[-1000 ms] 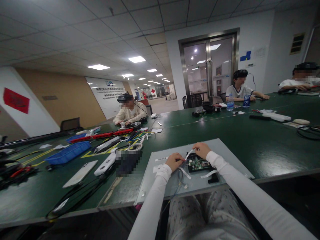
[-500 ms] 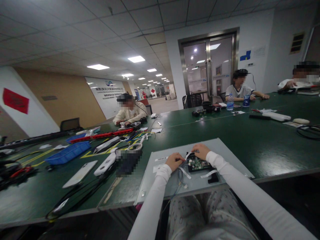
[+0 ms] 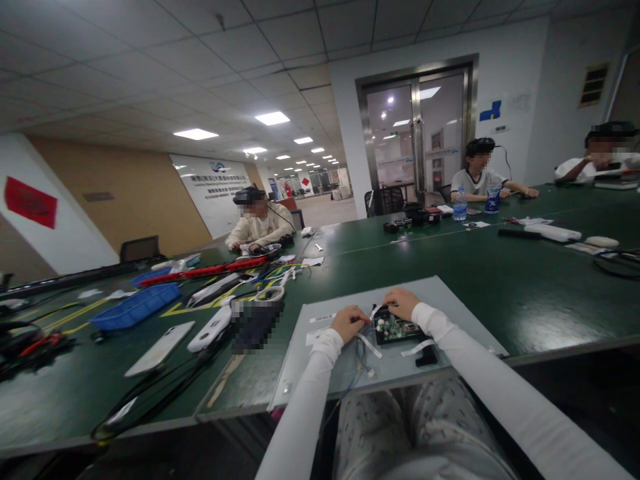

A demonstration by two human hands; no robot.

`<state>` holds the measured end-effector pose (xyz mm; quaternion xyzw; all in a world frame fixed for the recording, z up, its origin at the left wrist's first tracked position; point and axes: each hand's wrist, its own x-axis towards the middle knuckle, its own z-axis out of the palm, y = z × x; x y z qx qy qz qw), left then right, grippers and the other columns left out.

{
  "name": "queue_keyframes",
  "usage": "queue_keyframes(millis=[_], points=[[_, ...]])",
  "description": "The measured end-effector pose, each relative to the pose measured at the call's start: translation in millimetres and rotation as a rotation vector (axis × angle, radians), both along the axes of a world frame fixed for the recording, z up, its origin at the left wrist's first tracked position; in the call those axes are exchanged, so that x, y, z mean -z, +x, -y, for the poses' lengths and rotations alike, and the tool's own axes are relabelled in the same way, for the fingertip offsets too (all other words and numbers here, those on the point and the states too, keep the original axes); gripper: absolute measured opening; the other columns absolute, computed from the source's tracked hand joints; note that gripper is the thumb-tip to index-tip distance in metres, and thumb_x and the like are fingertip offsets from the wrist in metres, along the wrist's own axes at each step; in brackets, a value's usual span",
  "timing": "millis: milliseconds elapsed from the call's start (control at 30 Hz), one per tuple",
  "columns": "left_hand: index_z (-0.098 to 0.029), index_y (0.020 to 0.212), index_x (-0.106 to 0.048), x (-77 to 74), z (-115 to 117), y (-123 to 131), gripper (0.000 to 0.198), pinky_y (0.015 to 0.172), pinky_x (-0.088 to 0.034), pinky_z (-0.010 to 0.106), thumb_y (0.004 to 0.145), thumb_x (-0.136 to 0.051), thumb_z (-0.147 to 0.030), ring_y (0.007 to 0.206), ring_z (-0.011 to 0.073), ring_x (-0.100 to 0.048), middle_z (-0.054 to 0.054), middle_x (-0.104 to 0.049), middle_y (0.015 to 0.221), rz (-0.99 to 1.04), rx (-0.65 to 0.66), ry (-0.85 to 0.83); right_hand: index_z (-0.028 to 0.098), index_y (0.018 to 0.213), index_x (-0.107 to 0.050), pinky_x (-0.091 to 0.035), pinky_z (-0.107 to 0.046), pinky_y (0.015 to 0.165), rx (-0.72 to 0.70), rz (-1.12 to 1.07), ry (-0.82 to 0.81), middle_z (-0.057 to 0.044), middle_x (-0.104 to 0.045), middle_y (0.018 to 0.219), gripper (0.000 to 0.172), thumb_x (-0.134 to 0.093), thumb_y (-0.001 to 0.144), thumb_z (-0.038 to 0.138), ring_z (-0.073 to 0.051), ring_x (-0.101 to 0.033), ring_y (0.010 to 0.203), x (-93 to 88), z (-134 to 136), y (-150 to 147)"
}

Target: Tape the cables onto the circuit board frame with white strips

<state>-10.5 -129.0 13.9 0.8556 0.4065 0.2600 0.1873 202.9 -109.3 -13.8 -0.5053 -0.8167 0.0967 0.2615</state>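
Note:
A green circuit board (image 3: 400, 329) in a black frame lies on a grey metal panel (image 3: 310, 363) in front of me. A short white ribbon cable (image 3: 375, 311) runs between my fingertips at the board's upper left corner. My left hand (image 3: 351, 323) is closed, its thumb and fingers pinched at the cable's lower end. My right hand (image 3: 401, 304) rests over the board's far edge with fingers bent and closed; what lies under its fingertips is hidden. Thin wires with a small white connector (image 3: 371, 373) trail below the left hand. Two loose white strips lie beside the board.
A black part (image 3: 427, 357) sits near the panel's front edge. To the left are a white phone (image 3: 160, 349), a white device (image 3: 211, 328) with black cables, and a blue tray (image 3: 136, 307). Bottles (image 3: 460, 204) stand far off, where other people sit around the green table (image 3: 480, 280).
My hands and the board have barely moved. At the far right, another person's hand and head have shifted slightly.

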Motion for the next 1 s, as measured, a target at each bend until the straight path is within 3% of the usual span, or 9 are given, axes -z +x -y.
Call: queue_keyframes(millis=[1000], points=[[-0.017,0.072,-0.067,-2.5,0.6,0.6,0.019,0.076,-0.041,0.023,0.064,-0.051,-0.01,0.075,0.012,-0.054,0.001,-0.06,0.077,-0.01,0.001,-0.001,0.025,0.09,-0.064,-0.03,-0.03,0.085,0.105,0.057,-0.017,-0.003,-0.053,0.103,0.027,-0.042,0.074,0.024,-0.017,-0.043,0.099,0.0,1.7,0.4]])
